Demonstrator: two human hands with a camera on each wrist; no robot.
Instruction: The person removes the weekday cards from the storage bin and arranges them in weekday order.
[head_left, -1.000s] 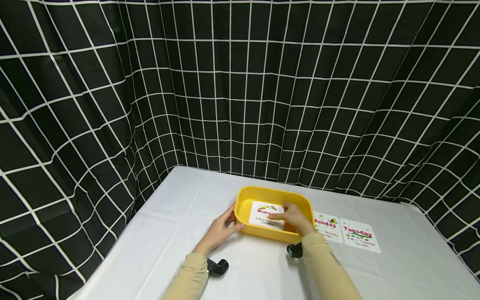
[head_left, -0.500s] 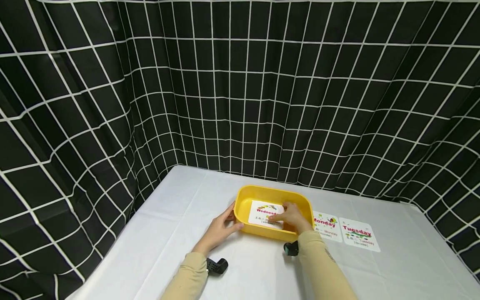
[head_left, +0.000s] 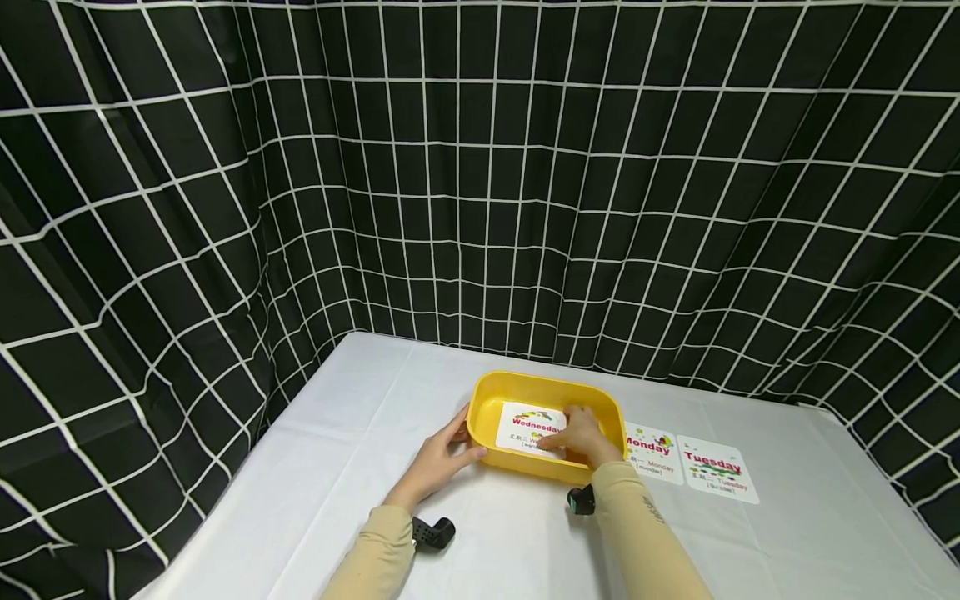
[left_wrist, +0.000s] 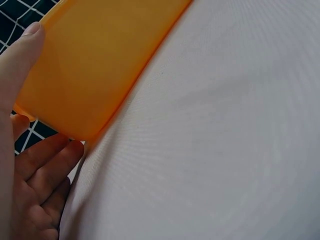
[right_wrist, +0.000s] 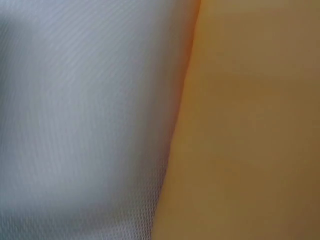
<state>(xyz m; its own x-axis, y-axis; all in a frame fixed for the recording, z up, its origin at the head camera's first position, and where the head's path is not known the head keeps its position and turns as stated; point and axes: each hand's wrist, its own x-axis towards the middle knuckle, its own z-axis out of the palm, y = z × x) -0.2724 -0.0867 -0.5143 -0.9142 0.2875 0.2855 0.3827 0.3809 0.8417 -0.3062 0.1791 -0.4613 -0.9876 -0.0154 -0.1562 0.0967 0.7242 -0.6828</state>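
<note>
Grips yellow tray [head_left: 528,466] by left end with left hand [head_left: 437,465] at lower center of frame; touches Wednesday card [head_left: 522,425] inside with right hand [head_left: 585,435], cannot tell whether pinching it.

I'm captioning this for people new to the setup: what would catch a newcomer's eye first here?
Probably the bright yellow tray near the middle of the white table, with the Wednesday card inside and the right grip at that card's right side. Next, the Monday card and Tuesday card side by side to the tray's right, Monday nearer it. Behind everything hangs black cloth with a bold white grid.
</note>
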